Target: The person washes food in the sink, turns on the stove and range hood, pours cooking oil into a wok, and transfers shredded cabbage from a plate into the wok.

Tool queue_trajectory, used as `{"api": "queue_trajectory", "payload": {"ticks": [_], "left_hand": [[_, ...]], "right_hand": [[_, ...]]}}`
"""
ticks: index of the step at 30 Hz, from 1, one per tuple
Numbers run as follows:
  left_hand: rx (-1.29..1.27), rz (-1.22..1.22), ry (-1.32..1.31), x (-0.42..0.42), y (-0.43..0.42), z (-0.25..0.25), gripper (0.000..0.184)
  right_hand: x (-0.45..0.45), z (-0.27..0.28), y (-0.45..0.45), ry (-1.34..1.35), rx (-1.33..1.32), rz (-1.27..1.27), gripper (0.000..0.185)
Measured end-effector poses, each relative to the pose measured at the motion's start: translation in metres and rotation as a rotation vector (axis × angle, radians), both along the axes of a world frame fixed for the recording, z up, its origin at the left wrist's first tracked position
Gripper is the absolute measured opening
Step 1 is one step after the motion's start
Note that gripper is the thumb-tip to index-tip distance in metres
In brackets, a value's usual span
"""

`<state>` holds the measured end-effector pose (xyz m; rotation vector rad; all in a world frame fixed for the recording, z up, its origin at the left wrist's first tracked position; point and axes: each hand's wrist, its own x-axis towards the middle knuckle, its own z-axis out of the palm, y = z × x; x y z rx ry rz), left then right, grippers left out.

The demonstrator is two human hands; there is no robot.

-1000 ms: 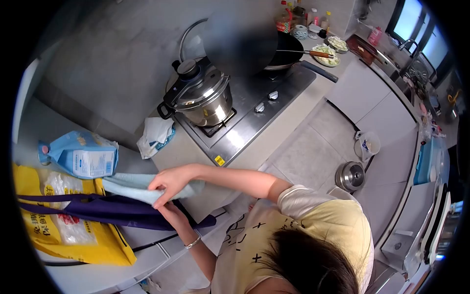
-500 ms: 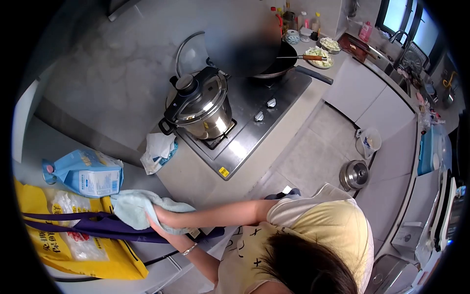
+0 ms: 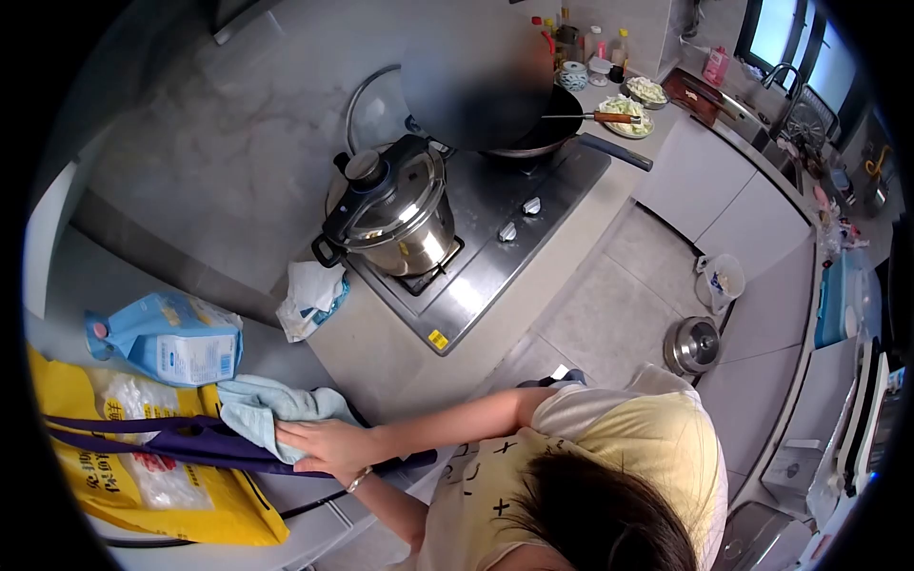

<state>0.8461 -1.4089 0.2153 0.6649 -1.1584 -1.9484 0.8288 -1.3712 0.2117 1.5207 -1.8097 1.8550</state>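
A light blue towel (image 3: 276, 409) lies bunched on the counter at the lower left, over a dark purple strapped cloth (image 3: 200, 441). My right hand (image 3: 335, 444) rests on its near edge, fingers stretched out over the fabric. From below comes my left forearm with a bracelet. My left hand (image 3: 345, 468) is tucked against and mostly behind the right one, so its fingers are hidden. Beyond the towel stands a blue bag or carton (image 3: 181, 333) with a pink cap. A yellow printed bag (image 3: 228, 509) spreads under the purple cloth.
A pressure cooker (image 3: 400, 219) sits on the gas stove (image 3: 476, 276), beside a wok (image 3: 562, 119) partly covered by a blurred patch. A tissue pack (image 3: 312, 295) lies near the stove. Plates of cut vegetables (image 3: 624, 114) stand farther back. A metal pot (image 3: 692, 344) is on the floor.
The right hand has come out from under the towel fold and now lies over the fabric. The towel has bunched slightly, and the left wrist has shifted a little up and left.
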Motion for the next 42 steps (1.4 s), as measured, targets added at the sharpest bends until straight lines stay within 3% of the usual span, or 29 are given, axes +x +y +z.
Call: {"api": "queue_trajectory", "payload": {"ticks": [2,4,6,9,10,14,17,18,22,28,29,31,38,40,41,42], "left_hand": [[-0.003,0.005,-0.002,0.001,-0.001,-0.001,0.050],[-0.006,0.009,-0.007,0.000,-0.002,-0.001,0.050],[0.000,0.016,-0.013,0.001,-0.001,-0.003,0.050],[0.004,0.018,-0.025,0.004,0.000,-0.008,0.049],[0.008,0.023,-0.023,0.003,0.000,-0.008,0.049],[0.024,0.039,-0.035,-0.001,-0.001,-0.014,0.048],[0.043,0.050,-0.043,-0.006,-0.003,-0.019,0.048],[0.052,0.053,-0.045,-0.010,-0.003,-0.022,0.048],[0.091,0.075,-0.061,-0.023,-0.009,-0.032,0.047],[0.131,0.131,-0.122,-0.028,-0.022,-0.056,0.046],[0.009,0.142,-0.184,-0.028,-0.028,-0.066,0.046],[-0.732,0.208,-0.596,-0.026,-0.049,-0.094,0.048],[-0.682,0.288,-0.478,-0.023,-0.026,-0.069,0.045],[-0.778,0.214,-0.594,-0.010,-0.025,-0.065,0.047],[-0.823,0.168,-0.649,-0.004,-0.022,-0.064,0.048],[-0.627,0.120,-0.701,0.002,-0.013,-0.063,0.046]], "right_hand": [[-0.013,-0.003,-0.002,0.329,-0.103,-0.247,0.046],[-0.021,-0.012,-0.006,-0.271,-0.097,0.164,0.041],[-0.036,-0.019,-0.017,-0.790,-0.081,0.454,0.048],[-0.038,-0.020,-0.015,-0.939,0.116,0.383,0.069],[-0.038,-0.017,-0.011,-1.038,0.129,0.520,0.088],[-0.035,-0.004,-0.006,-1.194,0.024,0.655,0.098],[-0.045,-0.024,-0.023,-1.192,0.046,0.833,0.089],[-0.049,-0.032,-0.031,-1.196,0.206,0.893,0.073],[-0.039,-0.053,-0.045,-1.153,0.252,0.912,0.070],[-0.054,-0.095,-0.043,-0.906,0.220,0.606,0.065],[-0.060,-0.103,-0.047,-0.873,0.202,0.546,0.064],[-0.065,-0.119,-0.059,-0.806,0.153,0.425,0.063],[-0.061,-0.166,-0.106,-0.800,-0.072,0.184,0.058],[-0.069,-0.181,-0.114,-0.754,-0.080,0.163,0.057],[-0.072,-0.189,-0.117,-0.690,-0.061,0.155,0.056],[-0.084,-0.198,-0.117,-0.326,0.096,0.052,0.052]]}}
